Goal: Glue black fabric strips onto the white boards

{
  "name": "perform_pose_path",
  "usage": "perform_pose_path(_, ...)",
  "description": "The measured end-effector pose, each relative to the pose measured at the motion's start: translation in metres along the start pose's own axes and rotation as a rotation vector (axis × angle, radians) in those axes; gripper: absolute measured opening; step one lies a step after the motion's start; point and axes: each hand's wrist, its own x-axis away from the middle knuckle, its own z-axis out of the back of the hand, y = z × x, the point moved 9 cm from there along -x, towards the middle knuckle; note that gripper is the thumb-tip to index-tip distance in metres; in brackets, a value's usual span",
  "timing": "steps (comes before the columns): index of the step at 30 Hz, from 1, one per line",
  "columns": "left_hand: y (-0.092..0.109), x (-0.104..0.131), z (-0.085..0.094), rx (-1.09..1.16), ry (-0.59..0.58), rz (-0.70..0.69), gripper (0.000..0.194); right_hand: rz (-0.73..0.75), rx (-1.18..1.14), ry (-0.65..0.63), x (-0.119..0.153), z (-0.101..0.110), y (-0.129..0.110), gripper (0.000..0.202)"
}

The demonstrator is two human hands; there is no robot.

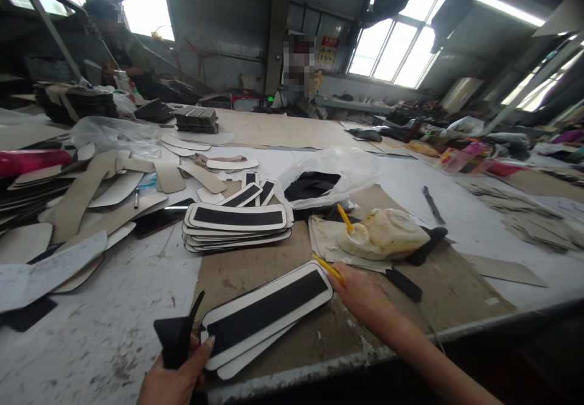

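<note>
Fingers, left hand (pixel 176 380): curled around one folded black piece (pixel 176 338), thumb pressed to the near left end of the white-edged strip (pixel 267 308); a thin black point sticks up from the piece.
Fingers, right hand (pixel 362 295): pinched on one yellow brush handle (pixel 327 268), its tip at the far right end of the same strip.
Strip under the hands: one long white panel with a black band down its middle, lying slantwise on the brown board (pixel 255 265), near edge of the counter (pixel 114 326); a second white panel shows beneath it.
Far left: loose beige cut-outs (pixel 91 189), too overlapped to count, and one pink roll (pixel 31 162).
Middle: one stack of finished black-and-white strips (pixel 237 225), the number of layers unclear; three more strips (pixel 250 192) fan out behind it.
Right of the stack: one clear plastic bag (pixel 328 177) holding black pieces.
Near the bag: one glue-crusted pot (pixel 385 235) with a second yellow brush (pixel 344 218) standing in it, resting on stained sheets.
Right: one thin black strip (pixel 431 204) alone on the white surface, and grey cut sheets (pixel 520 210) further right.
Far side: two people, one at the far left and one at the middle, faces blurred.
</note>
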Motion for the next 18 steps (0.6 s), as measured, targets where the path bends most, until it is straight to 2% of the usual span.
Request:
perform_pose_path(5,0.005,0.006,-0.003,0.134,-0.015,0.017,0.034,-0.005,-0.204,-0.008,-0.001,-0.007,-0.004,0.02)
perform_pose_path(9,0.007,0.006,0.0,0.228,-0.037,0.014,0.033,-0.104,-0.588,-0.209,0.001,-0.025,-0.003,0.032)
perform_pose_path(11,0.008,0.007,0.003,0.256,-0.044,0.02,0.032,-0.118,-0.735,-0.266,0.006,-0.027,-0.006,0.036)
perform_pose_path(14,0.011,0.011,0.008,0.295,-0.055,0.033,0.034,-0.121,-0.83,-0.255,0.014,-0.02,-0.012,0.038)
perform_pose_path(18,0.017,0.011,0.014,0.305,-0.084,0.028,0.034,-0.114,-0.838,-0.228,0.023,-0.013,-0.023,0.039)
